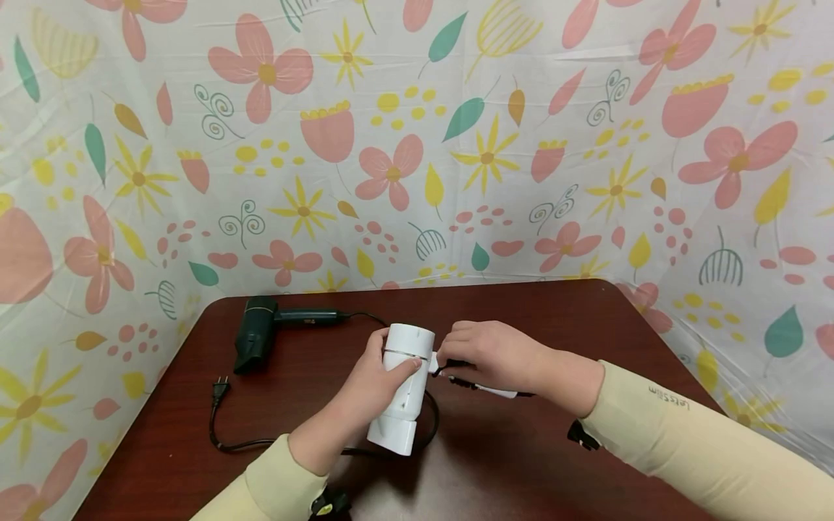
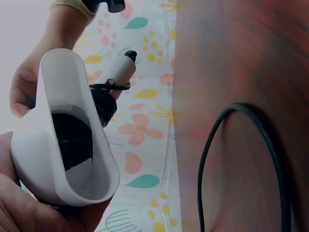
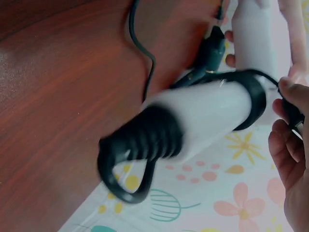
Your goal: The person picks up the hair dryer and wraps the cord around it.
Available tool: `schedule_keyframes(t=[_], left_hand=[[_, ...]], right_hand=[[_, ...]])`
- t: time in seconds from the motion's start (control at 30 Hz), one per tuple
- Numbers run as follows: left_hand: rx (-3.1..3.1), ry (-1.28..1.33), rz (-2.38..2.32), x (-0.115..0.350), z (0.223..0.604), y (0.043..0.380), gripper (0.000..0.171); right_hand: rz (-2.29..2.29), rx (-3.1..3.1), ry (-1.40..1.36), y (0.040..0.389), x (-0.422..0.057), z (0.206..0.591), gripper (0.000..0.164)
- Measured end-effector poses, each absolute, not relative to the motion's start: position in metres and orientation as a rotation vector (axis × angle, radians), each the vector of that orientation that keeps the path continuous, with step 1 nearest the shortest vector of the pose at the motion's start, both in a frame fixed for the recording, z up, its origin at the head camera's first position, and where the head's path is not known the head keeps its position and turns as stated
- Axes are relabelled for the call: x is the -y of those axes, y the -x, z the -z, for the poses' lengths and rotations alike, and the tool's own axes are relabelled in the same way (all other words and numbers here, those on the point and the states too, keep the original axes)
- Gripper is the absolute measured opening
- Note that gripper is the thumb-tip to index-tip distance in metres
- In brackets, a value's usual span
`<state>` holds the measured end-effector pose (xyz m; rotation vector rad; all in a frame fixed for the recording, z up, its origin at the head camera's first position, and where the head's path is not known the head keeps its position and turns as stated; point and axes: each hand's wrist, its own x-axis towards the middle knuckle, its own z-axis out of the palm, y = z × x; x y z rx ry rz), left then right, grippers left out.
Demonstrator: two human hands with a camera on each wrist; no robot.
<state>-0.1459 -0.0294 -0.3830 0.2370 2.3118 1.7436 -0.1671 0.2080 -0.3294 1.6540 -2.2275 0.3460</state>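
My left hand (image 1: 370, 383) grips a white hair dryer (image 1: 409, 387) by its barrel, above the table. In the left wrist view its flat nozzle (image 2: 104, 191) faces the camera, dark inside. The white handle (image 3: 207, 116) sticks out to the right and ends in a ribbed black cord sleeve with a loop. A black cord (image 3: 252, 99) is wound round the handle near the barrel. My right hand (image 1: 491, 354) is beside the handle, its thumb and fingers pinching a black piece at the wound cord; the fingers partly hide that piece.
A dark green hair dryer (image 1: 255, 334) lies at the back left of the brown table (image 1: 554, 463). Its black cord (image 1: 244, 445) runs behind and below the white dryer, with a two-prong plug (image 1: 221, 388) at the left. A flowered curtain (image 1: 417, 145) surrounds the table's back and sides.
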Motion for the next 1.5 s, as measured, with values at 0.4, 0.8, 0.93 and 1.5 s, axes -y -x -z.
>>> schedule_keyframes(t=[0.4, 0.8, 0.93, 1.5], left_hand=[[-2.189, -0.196, -1.781, 0.035, 0.384, 0.137, 0.076], [-2.173, 0.029, -1.883, 0.013, 0.399, 0.156, 0.087], [-2.175, 0.084, -1.884, 0.002, 0.404, 0.169, 0.088], [-2.113, 0.208, -1.883, -0.063, 0.422, 0.245, 0.089]], right_hand=[[-0.33, 2.237, -1.567, 0.174, -0.211, 0.338, 0.016], [-0.121, 2.413, -1.071, 0.161, -0.199, 0.368, 0.027], [-0.018, 2.469, -0.98, 0.165, -0.203, 0.383, 0.044], [0.09, 2.652, -0.854, 0.244, -0.257, 0.423, 0.054]])
